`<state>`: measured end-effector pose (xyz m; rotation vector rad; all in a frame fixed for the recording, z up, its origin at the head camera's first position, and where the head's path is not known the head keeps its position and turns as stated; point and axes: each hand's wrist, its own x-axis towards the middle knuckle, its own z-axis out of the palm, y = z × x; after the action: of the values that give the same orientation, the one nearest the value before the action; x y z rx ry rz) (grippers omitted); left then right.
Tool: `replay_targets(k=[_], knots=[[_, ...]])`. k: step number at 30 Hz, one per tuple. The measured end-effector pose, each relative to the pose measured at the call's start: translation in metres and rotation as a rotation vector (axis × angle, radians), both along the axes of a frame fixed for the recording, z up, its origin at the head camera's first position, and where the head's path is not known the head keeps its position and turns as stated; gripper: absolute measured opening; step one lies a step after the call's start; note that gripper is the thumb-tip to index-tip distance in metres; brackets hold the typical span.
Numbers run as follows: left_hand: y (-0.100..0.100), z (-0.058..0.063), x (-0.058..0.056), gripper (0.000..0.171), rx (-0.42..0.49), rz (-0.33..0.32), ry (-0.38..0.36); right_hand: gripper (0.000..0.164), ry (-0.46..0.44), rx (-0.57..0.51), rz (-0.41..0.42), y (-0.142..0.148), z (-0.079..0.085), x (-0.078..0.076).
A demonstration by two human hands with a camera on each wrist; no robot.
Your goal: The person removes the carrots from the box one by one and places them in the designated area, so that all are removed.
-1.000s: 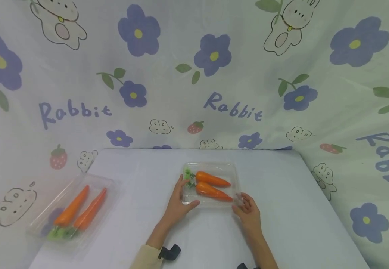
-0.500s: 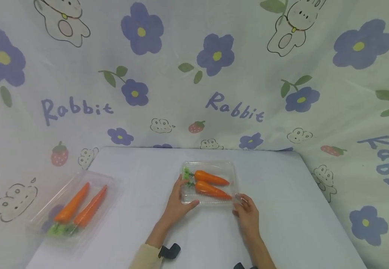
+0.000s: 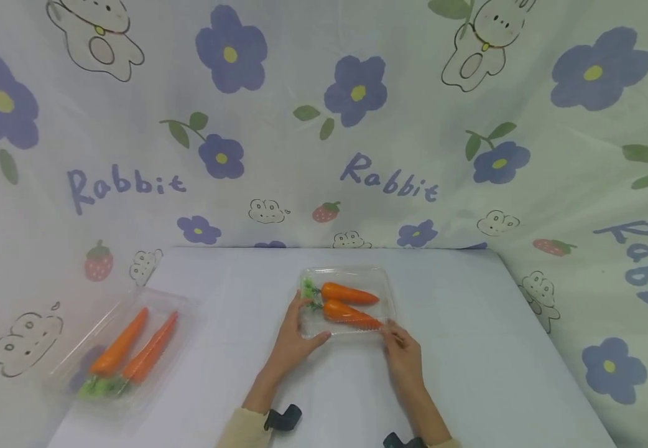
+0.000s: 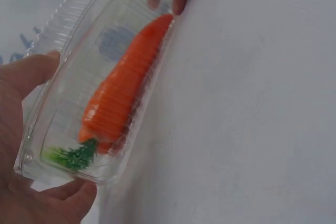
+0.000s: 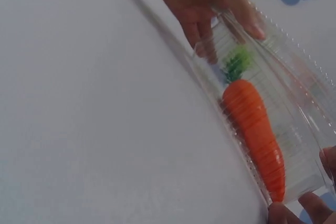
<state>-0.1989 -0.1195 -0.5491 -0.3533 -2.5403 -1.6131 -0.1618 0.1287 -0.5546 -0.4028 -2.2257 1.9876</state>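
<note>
Two orange carrots [image 3: 351, 313] with green tops lie side by side in a clear plastic box [image 3: 357, 272] at the middle of the table. My left hand [image 3: 291, 336] grips the box's left end, the thumb along the front edge. At the front right corner, my right hand [image 3: 404, 356] holds the box with curled fingers. The left wrist view shows one carrot [image 4: 115, 90] through the ribbed wall, its leafy end towards the left hand. In the right wrist view, the carrot's [image 5: 255, 129] tip points at my right fingertips [image 5: 314, 205].
A second clear box [image 3: 174, 297] with two carrots [image 3: 119, 342] lies slanted at the table's left edge. The white table [image 3: 497, 348] ends at a patterned cloth [image 3: 279, 118] behind and at the sides.
The right hand has moved left and slightly away from me along with the box's corner. The box has shifted slightly left; the left hand keeps its hold.
</note>
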Motion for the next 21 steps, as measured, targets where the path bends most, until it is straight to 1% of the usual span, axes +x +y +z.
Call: replay_targets(k=[4, 6, 8, 11, 13, 15, 18, 21], knots=[[0.001, 0.001, -0.001, 0.083, 0.011, 0.003, -0.020, 0.025, 0.036, -0.036, -0.068, 0.001, 0.001, -0.004], [0.001, 0.002, -0.001, 0.082, 0.019, -0.006, -0.019, 0.029, 0.063, -0.035, -0.082, 0.002, 0.001, -0.006], [0.001, 0.003, -0.002, 0.081, 0.018, -0.014, -0.022, 0.035, 0.087, -0.002, -0.082, 0.004, 0.001, -0.008], [0.001, 0.004, -0.003, 0.081, 0.011, -0.012, -0.025, 0.050, 0.143, 0.078, -0.041, 0.008, 0.002, -0.009], [0.000, 0.004, -0.003, 0.083, 0.006, -0.001, -0.031, 0.060, 0.208, 0.149, 0.016, 0.009, 0.003, -0.010], [-0.001, 0.004, -0.002, 0.089, 0.009, 0.005, -0.034, 0.068, 0.275, 0.218, 0.067, 0.010, 0.006, -0.011], [-0.003, 0.003, -0.002, 0.104, 0.026, 0.001, -0.056, 0.071, 0.340, 0.308, 0.113, 0.010, 0.007, -0.012], [-0.006, 0.001, 0.000, 0.116, 0.044, 0.010, -0.097, 0.072, 0.359, 0.355, 0.126, 0.010, 0.007, -0.012]])
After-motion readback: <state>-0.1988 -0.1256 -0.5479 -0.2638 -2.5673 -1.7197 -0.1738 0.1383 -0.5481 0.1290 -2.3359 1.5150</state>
